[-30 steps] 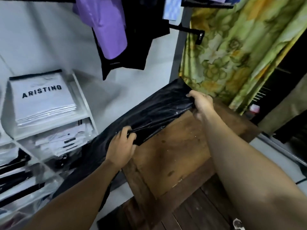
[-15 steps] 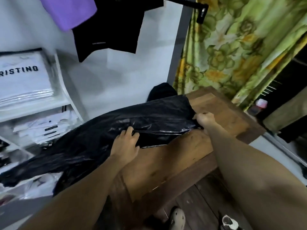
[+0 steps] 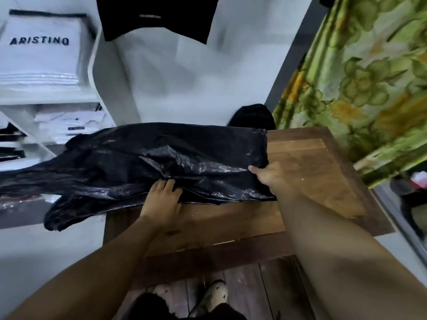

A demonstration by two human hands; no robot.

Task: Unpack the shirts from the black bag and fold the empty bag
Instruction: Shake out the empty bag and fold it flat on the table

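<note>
Black bag (image 3: 184, 158) on bench (image 3: 312, 169), left hand (image 3: 163, 199) and right hand (image 3: 269, 176) grips pinching its edge; best pull taut, flatten, then fold

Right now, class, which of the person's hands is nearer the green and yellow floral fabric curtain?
Right. The right hand grips the crinkled black plastic bag at the end toward the green floral curtain; the left hand holds the bag's near edge, farther away.

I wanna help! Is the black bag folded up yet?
Not yet: the black bag lies spread flat across the wooden table, one end overhanging.
</note>
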